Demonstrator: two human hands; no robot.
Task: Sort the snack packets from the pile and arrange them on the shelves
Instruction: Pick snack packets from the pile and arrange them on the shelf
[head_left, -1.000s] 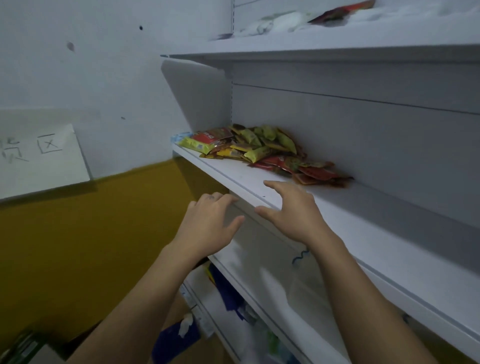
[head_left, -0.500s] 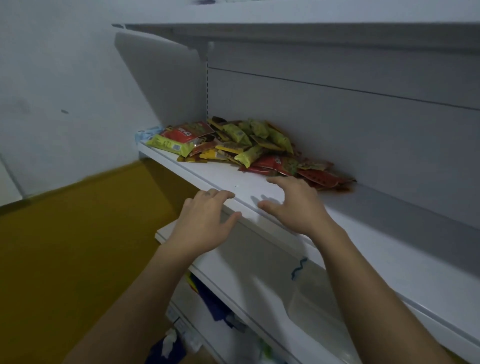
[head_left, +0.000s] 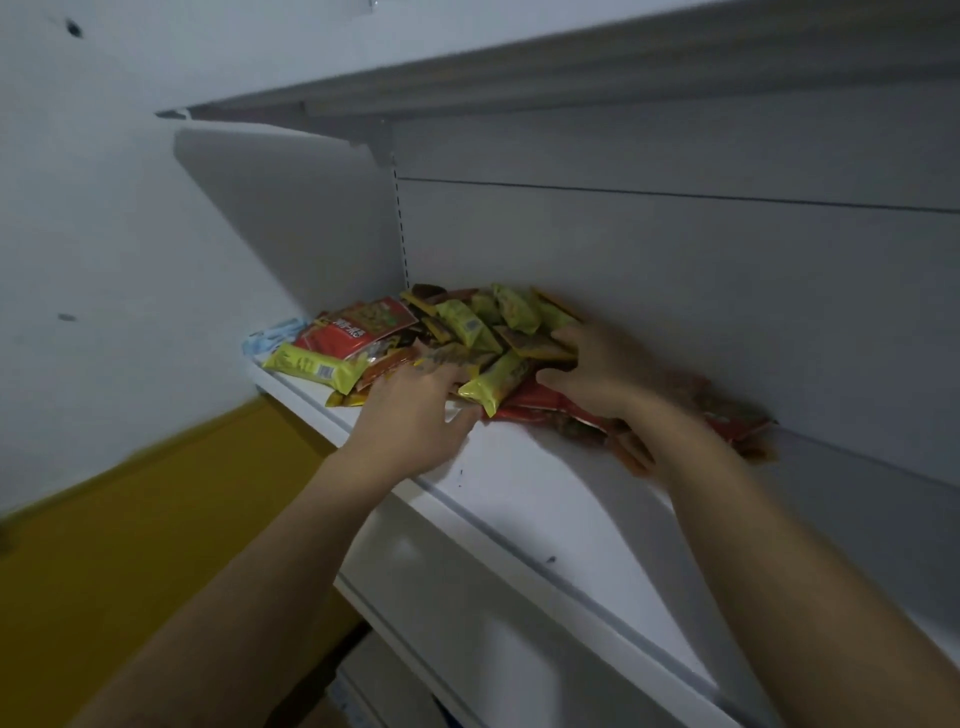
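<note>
From the shelf's (head_left: 519, 488) near edge, both hands are now in the pile (head_left: 467, 327). The left hand (head_left: 415, 410) has fingers (head_left: 431, 376) spread on packets; the right hand's (head_left: 602, 374) grip is unclear. Sorting can start.

A shop or stockroom: white metal display shelves (head_left: 519, 499) with slotted uprights hold heaped snack packets (head_left: 457, 332).
</note>
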